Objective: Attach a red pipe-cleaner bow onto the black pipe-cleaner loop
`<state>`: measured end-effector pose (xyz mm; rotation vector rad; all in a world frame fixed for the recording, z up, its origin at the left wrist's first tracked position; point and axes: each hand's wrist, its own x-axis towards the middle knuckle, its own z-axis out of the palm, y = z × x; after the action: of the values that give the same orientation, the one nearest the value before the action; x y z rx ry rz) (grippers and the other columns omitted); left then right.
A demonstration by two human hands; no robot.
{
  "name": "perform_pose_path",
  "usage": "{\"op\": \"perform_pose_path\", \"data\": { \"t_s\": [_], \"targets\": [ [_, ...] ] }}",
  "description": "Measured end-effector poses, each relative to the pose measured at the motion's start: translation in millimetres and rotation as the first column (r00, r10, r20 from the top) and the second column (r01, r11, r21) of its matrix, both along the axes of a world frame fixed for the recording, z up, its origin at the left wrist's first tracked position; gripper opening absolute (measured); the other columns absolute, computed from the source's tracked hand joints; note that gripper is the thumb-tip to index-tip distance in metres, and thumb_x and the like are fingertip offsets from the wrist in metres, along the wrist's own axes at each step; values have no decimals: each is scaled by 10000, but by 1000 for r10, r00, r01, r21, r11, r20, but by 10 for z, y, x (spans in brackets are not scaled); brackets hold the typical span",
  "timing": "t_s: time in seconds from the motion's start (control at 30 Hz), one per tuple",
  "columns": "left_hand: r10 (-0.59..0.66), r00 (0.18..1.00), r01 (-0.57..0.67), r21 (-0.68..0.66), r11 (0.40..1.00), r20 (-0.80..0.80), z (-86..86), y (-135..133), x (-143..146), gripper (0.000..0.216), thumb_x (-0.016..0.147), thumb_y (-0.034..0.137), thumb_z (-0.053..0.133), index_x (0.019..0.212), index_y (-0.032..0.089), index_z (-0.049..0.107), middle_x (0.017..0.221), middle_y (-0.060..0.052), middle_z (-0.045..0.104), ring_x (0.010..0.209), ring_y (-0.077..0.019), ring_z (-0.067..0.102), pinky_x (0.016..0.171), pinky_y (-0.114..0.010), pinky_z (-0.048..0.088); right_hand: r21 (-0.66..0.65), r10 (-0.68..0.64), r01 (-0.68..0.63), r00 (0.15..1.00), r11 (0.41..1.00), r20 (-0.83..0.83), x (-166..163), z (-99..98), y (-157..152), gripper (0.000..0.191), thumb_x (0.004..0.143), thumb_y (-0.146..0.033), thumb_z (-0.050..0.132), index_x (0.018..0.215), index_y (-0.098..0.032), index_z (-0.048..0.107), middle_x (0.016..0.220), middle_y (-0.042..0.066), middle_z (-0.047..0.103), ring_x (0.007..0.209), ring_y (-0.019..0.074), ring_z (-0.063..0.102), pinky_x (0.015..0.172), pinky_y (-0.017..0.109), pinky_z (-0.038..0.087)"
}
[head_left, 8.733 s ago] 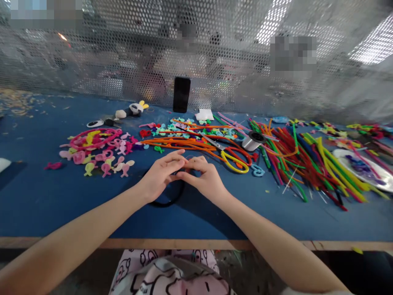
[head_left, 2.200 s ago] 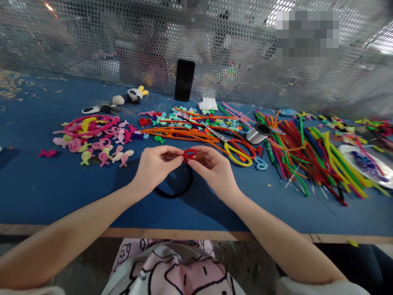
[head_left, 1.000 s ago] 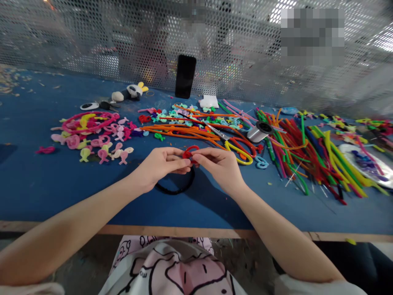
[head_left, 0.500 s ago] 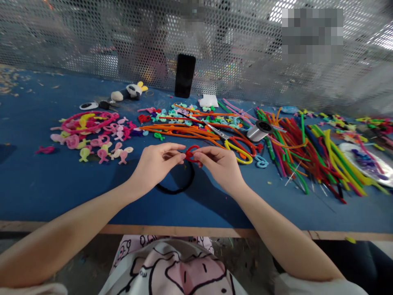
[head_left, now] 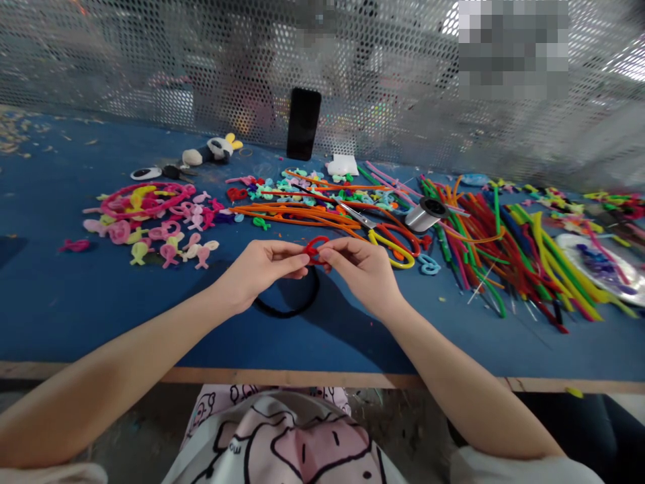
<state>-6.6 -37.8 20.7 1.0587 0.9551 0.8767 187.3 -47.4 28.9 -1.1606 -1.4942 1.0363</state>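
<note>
Pinching a small red loop [head_left: 313,247] between them, the left hand [head_left: 259,271] and right hand [head_left: 363,272] meet just above the blue table [head_left: 75,296], thumb and forefinger of each closed on the piece. A black ring [head_left: 287,310] lies on the cloth under the hands. Scissors [head_left: 383,245] with yellow and red handles sit just beyond the right hand, orange stems [head_left: 297,218] past them, pink shapes [head_left: 151,222] to the left and a phone [head_left: 304,124] propped at the mesh

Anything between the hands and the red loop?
Nothing visible. The left hand and right hand both pinch the red loop directly at their fingertips; the black ring lies on the table below.
</note>
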Motion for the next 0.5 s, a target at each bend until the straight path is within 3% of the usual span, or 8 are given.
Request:
{"op": "perform_pose_path", "data": {
  "t_s": [0.23,0.5],
  "targets": [
    [63,996,-61,43,997,-57,41,-28,41,268,728,263,813,961,138,764,778,-26,746,644,-103,638,711,-260,538,17,-12,11,999,1000,45,-17,-28,-35,122,825,-298,730,819,-179,760,721,26,750,604,138,675,580,273,566],
    [94,989,-83,98,992,-115,28,-65,108,140,790,232,716,894,139,733,651,1,684,616,-107,617,696,-256,502,218,-137,102,978,971,155,-68,-102,-121,100,867,-268,695,813,-190,728,817,38,759,735,160,705,698,298,568]
  ]
}}
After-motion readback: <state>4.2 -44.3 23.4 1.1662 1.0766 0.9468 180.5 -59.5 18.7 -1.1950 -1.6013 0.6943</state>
